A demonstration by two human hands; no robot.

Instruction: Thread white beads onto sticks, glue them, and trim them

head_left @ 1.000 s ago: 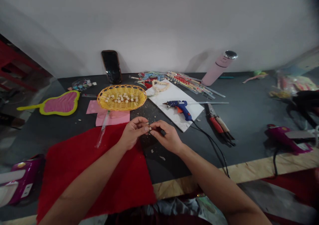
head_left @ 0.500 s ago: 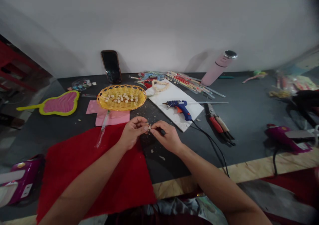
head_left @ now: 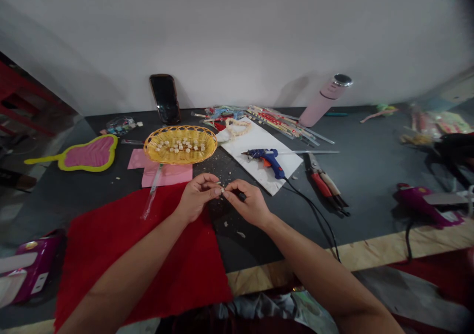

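My left hand [head_left: 200, 197] and my right hand [head_left: 249, 203] meet fingertip to fingertip over the dark tabletop. Both pinch a tiny pale piece [head_left: 222, 190] between them. Behind my left hand, a yellow wicker basket [head_left: 180, 159] holds several small cream pieces. A blue glue gun [head_left: 272, 164] lies on a white board [head_left: 272, 185] beyond my right hand. On the back part of that board rests a ring of pale beads [head_left: 239, 132]. Small crumbs are scattered around my fingers.
Red cloth [head_left: 148, 275] lies under my left forearm. Pliers [head_left: 326, 183] and a black cord [head_left: 318, 214] are at the right. Along the back stand a phone [head_left: 165, 99] and a pink bottle [head_left: 322, 102], with wrapped sticks [head_left: 277, 122] between. A yellow-rimmed pink shape [head_left: 89, 155] lies left.
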